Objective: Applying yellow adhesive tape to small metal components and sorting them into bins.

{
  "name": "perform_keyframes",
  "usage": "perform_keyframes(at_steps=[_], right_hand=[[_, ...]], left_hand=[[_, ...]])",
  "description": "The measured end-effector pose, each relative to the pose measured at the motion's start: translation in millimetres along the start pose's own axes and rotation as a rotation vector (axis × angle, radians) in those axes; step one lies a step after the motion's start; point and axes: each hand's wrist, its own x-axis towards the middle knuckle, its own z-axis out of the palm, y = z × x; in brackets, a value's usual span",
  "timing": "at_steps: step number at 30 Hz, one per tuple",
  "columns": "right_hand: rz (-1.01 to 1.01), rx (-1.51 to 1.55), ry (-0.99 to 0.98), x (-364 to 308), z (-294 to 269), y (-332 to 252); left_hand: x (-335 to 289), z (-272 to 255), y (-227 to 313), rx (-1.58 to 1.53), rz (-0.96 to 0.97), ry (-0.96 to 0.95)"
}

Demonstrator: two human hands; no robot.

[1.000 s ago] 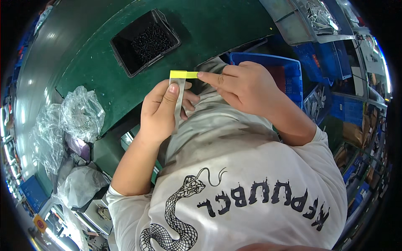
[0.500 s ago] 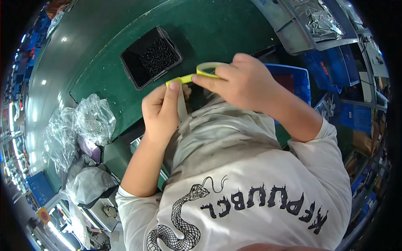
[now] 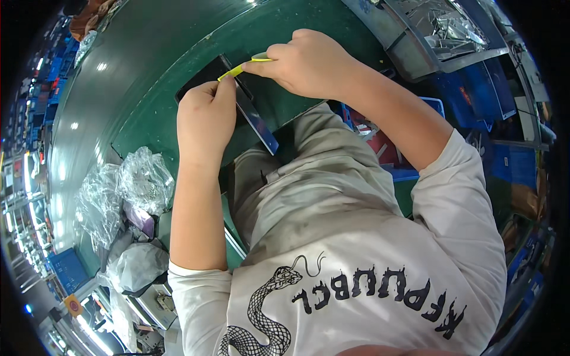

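Note:
My left hand (image 3: 206, 115) is closed at the upper end of a long, flat, shiny strip (image 3: 256, 123), which slants down toward my lap. Its thumb presses on the end of a length of yellow tape (image 3: 235, 72). The tape runs taut up to my right hand (image 3: 312, 64), whose fingers are wrapped round the tape roll (image 3: 261, 57). Only a small part of the roll's edge shows past the fingers. A black tray (image 3: 193, 89) sits on the bench just behind my left hand, partly hidden by it.
The green bench top (image 3: 285, 26) curves around in front of me. Clear plastic bags (image 3: 145, 181) lie at the left. A grey bin (image 3: 409, 56) with shiny metal parts stands at the far right. Beside my right thigh is a blue crate (image 3: 436, 107) with red inside.
Both hands have moved up and away from my body, over the bench near the black tray. The strip now shows its long dark face, and the roll is more hidden by my right hand.

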Motion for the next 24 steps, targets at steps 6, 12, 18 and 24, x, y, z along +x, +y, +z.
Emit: perform_keyframes(at_steps=[6,12,18,24], right_hand=[[0.006,0.011,-0.083,2,10,6],[0.011,0.087,-0.154,0,24,2],[0.031,0.112,-0.254,-4,19,0],[0.110,0.162,-0.421,-21,8,-11]], left_hand=[[13,1,4,-0.138,-0.125,-0.075],[19,3,-4,-0.189,-0.179,-0.128],[24,4,-15,-0.263,-0.254,-0.138],[4,-9,-21,-0.236,-0.121,-0.112]])
